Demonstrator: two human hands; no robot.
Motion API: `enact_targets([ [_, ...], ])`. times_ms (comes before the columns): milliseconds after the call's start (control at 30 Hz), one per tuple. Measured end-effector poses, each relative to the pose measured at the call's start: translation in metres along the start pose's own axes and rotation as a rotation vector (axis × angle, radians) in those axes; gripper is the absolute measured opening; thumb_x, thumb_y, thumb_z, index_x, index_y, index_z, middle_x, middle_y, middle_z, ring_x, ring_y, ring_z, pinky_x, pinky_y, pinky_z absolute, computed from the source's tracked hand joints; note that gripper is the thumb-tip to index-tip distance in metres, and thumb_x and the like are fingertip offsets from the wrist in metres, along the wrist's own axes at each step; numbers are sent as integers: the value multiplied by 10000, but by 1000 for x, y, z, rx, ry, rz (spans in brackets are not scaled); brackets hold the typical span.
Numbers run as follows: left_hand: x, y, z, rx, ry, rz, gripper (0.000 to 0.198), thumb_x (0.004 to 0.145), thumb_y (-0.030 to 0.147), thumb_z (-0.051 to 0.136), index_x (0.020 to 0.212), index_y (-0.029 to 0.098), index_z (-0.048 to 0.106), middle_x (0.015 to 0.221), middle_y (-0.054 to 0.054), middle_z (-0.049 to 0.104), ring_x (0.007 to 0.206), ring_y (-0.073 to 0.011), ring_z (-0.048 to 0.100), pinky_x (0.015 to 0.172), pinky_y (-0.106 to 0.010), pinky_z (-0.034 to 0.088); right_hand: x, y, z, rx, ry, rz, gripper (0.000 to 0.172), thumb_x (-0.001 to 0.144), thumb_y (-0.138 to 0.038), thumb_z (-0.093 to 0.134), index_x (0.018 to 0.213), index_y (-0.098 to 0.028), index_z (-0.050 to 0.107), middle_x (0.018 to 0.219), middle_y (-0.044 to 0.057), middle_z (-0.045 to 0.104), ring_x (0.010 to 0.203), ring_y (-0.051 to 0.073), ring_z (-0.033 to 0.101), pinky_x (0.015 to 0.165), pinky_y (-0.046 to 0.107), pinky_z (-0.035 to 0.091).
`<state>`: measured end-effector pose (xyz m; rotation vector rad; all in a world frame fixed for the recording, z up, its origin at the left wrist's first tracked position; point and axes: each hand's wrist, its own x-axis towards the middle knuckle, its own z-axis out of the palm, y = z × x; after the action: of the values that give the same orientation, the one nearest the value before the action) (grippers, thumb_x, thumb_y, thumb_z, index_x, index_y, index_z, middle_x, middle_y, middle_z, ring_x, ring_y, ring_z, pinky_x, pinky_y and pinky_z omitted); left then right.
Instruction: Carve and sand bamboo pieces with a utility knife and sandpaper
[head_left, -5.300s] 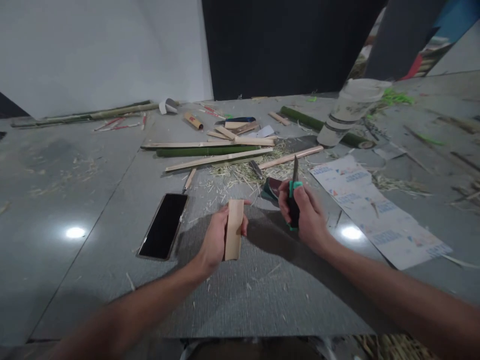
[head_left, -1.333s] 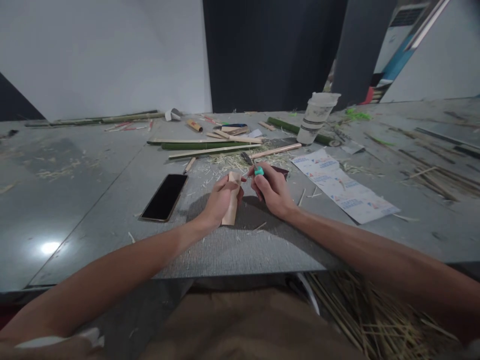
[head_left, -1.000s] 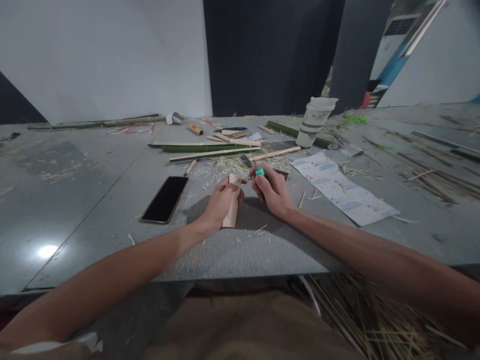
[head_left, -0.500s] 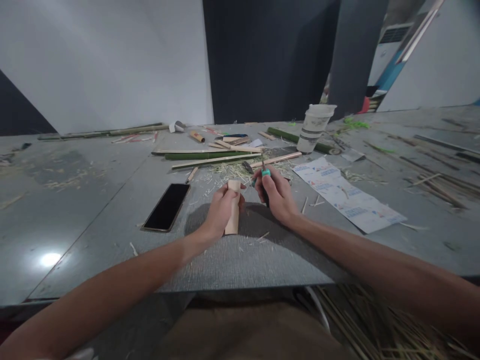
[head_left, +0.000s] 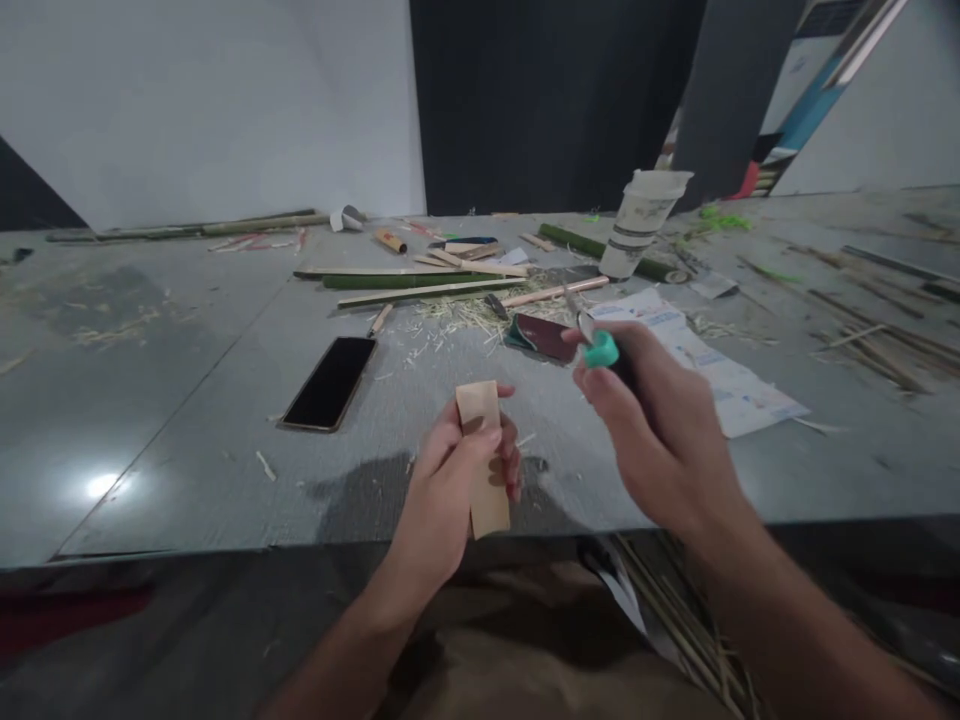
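Note:
My left hand (head_left: pixel 450 480) is closed around a short flat piece of pale bamboo (head_left: pixel 481 450), held upright over the near edge of the grey table (head_left: pixel 187 400). My right hand (head_left: pixel 660 430) is closed on a knife with a dark handle and a teal collar (head_left: pixel 600 350); its short blade points away from me, up and to the left. The two hands are apart, the knife a hand's width to the right of the bamboo piece.
A black phone (head_left: pixel 330 382) lies left of my hands. Behind them are a dark red pouch (head_left: pixel 544 335), bamboo shavings, split bamboo strips (head_left: pixel 427 292), a green bamboo stalk (head_left: pixel 409 280), a paper cup (head_left: pixel 645 235) and a printed sheet (head_left: pixel 720 370). Bamboo slivers litter the floor below.
Both hands have come back toward me and up off the table. They have parted: the knife has left the top of the bamboo piece and moved right.

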<state>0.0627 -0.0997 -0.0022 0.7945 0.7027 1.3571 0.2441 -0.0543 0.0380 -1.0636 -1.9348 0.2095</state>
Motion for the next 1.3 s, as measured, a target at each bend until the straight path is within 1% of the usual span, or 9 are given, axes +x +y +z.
enact_targets([
  [133,3,-10,-9,24,-24,52,222,1010,330,656,1217,257,695,816,15,537,660,-118,521,605,-227,487,-25,10,9,-46,-91,-31,228,1097,-351,489,1291,-265,574,872,27,662,714,211,620,636,345,441],
  [267,5,-12,-16,131,-5,119,224,1026,374,664,1217,260,694,825,19,547,665,-116,519,624,-228,481,-32,22,22,-46,-131,-68,284,1100,-341,526,1366,-258,581,1122,70,726,955,240,695,760,334,510],
  [367,4,-19,-18,127,9,108,188,1001,388,710,1115,240,691,821,21,557,666,-110,528,626,-226,477,-37,24,29,-8,-159,-68,377,1105,-343,541,1474,-272,564,1249,89,712,1076,258,687,845,350,537],
  [500,3,-27,-18,152,22,79,216,971,409,753,965,216,657,756,31,545,636,-97,496,600,-207,447,-47,22,35,-10,-165,-53,470,1094,-379,577,1554,-287,553,1156,97,721,977,257,699,780,359,564],
  [633,1,-28,-18,146,47,77,219,961,419,759,1042,237,667,734,43,544,618,-102,484,589,-214,451,-53,19,39,8,-159,-67,491,1076,-365,623,1555,-277,566,1187,103,757,991,254,737,791,368,593],
  [800,-4,-30,-20,334,114,139,251,970,450,747,926,229,637,701,33,568,603,-122,505,566,-246,433,-56,16,40,-8,-64,-88,408,1067,-359,631,1462,-254,638,1113,100,787,933,254,761,736,360,601],
  [967,-3,-33,-21,412,162,147,324,963,445,746,792,212,599,636,32,561,565,-116,493,545,-247,417,-58,15,40,-6,-54,-114,374,1056,-340,650,1410,-221,669,1069,100,778,886,235,754,729,340,598],
  [1200,-3,-32,-19,430,141,102,398,963,505,734,744,211,578,571,42,537,512,-107,473,500,-231,397,-60,14,38,-19,-40,-135,364,1057,-335,640,1396,-205,675,1016,99,754,831,219,728,696,323,586],
  [1300,-5,-31,-18,460,123,117,493,982,534,698,651,209,531,549,30,507,511,-116,464,503,-245,394,-59,13,39,-10,-34,-131,394,1047,-330,650,1428,-233,663,1026,98,749,832,224,724,690,327,586],
])
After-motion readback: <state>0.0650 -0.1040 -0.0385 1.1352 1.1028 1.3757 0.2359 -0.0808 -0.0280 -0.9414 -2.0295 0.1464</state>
